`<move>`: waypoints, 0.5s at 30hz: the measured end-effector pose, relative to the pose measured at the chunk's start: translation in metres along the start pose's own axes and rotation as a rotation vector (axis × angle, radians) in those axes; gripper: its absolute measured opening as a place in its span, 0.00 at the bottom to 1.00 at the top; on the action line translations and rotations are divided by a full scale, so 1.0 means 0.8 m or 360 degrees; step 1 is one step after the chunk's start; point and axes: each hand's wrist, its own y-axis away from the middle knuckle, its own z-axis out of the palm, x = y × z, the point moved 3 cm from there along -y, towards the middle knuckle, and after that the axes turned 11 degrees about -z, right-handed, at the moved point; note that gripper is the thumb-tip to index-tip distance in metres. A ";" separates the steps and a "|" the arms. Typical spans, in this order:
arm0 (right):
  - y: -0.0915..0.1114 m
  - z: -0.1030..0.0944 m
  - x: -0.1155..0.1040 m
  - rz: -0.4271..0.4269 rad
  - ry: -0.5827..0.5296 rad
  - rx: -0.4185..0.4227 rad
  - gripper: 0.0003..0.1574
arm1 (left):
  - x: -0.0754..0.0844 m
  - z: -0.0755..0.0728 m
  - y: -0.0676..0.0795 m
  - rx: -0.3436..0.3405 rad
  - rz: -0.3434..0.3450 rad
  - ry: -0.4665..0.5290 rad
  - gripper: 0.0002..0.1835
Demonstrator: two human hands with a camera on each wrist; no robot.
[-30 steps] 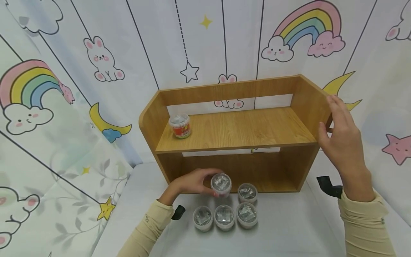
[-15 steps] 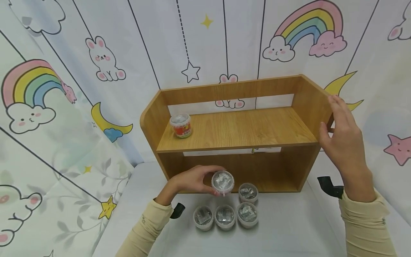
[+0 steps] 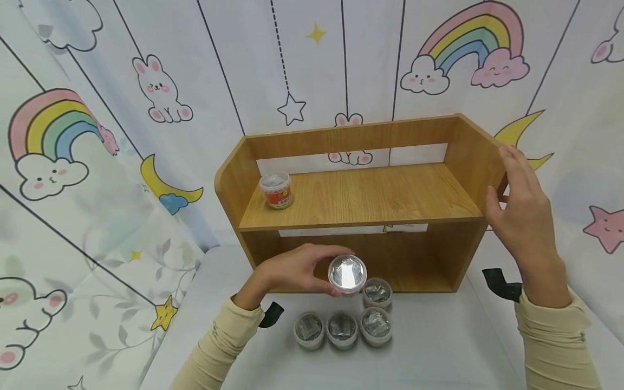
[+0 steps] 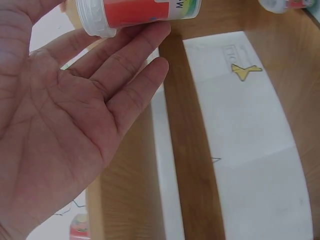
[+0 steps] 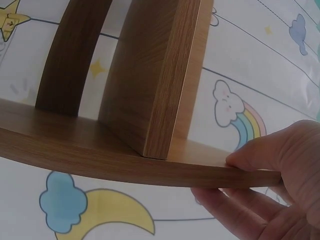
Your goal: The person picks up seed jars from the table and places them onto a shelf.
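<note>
"Tub (image 3: 347, 274): where is it?"
"Before the wooden shelf (image 3: 375, 194), our left hand (image 3: 297, 268) pinching it, fingers partly spread."
"Our right hand (image 3: 524, 211)?"
"Thumb and fingers clamp the shelf's side panel (image 3: 472, 162)."

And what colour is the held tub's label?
The visible label is mostly red, clearest in the left wrist view.

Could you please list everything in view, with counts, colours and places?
Table: one, white, bottom of the head view
Shelf unit: one, light brown, on the table
Backdrop: at least one sheet, white with coloured drawings, behind
Upper tub: one, red label, top board's left end
Held tub: one, red label, before the lower compartment
Table tubs: four, silvery tops, in front
Wrist pieces: two, black, at the wrists
Sleeves: two, beige, forearms
Left hand: one, bare, holding a tub
Right hand: one, bare, gripping the right panel
</note>
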 end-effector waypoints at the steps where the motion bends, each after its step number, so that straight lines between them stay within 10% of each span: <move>1: 0.000 0.000 0.000 -0.0004 0.0002 0.0003 0.48 | 0.003 -0.002 0.000 -0.0002 -0.0003 0.0003 0.40; 15: 0.000 -0.001 0.002 -0.0022 0.0001 0.0004 0.48 | 0.037 -0.039 -0.010 -0.0026 0.0092 0.0005 0.41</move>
